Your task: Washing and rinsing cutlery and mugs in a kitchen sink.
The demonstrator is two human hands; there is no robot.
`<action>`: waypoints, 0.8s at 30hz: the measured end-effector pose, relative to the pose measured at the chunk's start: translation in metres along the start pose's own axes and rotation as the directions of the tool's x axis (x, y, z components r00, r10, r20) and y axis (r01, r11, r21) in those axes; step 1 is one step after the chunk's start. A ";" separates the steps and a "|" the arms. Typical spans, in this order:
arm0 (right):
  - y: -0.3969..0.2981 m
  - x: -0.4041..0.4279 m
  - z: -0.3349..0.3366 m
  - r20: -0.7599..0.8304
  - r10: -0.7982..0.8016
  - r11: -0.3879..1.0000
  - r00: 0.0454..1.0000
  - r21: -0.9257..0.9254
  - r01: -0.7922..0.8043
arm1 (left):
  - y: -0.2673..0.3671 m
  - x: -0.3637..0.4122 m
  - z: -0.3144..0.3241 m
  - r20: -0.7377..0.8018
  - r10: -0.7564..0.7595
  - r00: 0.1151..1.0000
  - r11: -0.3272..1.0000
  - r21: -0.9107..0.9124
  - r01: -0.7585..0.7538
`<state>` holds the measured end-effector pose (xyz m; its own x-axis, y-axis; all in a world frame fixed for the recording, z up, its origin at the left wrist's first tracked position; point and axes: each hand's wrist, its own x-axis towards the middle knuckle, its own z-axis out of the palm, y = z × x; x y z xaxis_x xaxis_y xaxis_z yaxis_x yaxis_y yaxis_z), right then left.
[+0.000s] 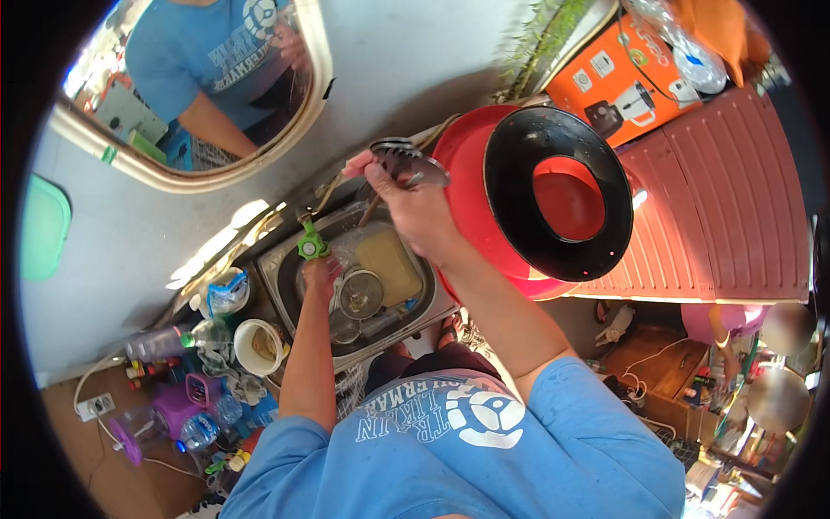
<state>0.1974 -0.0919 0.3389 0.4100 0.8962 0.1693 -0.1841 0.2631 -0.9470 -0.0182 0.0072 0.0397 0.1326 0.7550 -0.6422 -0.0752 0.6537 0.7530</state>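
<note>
My right hand [421, 217] is raised beside a large red plastic basin [454, 149], gripping a bundle of metal cutlery [405, 156] with rounded ends. My left hand [320, 274] is in the stainless steel sink [285, 292], just below a green-handled tap [312, 245]. Whether its fingers hold anything is hidden. Right by that hand, a small round strainer [360, 295] with bits of food in it sits in the sink. A yellowish rectangular tub [389, 266] lies to its right. A black ring-shaped pan or lid [512, 194] rests on the red basin.
Left of the sink stand a white bucket [257, 348] and a plastic bottle [211, 334]. A mirror [318, 97] hangs on the wall. At right are a ribbed pink surface [720, 214] and an orange box [583, 71]. Other people [720, 324] are at the far right.
</note>
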 end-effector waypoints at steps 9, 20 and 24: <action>-0.161 -0.008 -0.107 0.030 0.102 0.695 0.994 -0.717 -0.050 | 0.124 -0.142 0.042 0.165 0.654 0.738 0.236 0.883 -0.407; -0.136 -0.047 -0.209 -0.473 0.240 -0.499 0.848 -0.809 -0.310 | 0.126 -0.139 0.050 0.419 0.480 0.771 -0.087 0.897 -0.433; -0.111 -0.046 -0.210 -0.493 0.214 -0.525 0.844 -0.786 -0.326 | 0.127 -0.138 0.042 0.472 0.427 0.771 -0.182 0.881 -0.437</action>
<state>0.3871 -0.2372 0.3786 0.7467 0.6362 -0.1938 0.6651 -0.7113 0.2275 -0.0045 -0.0163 0.2302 0.5363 0.8373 -0.1061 0.8260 -0.4948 0.2700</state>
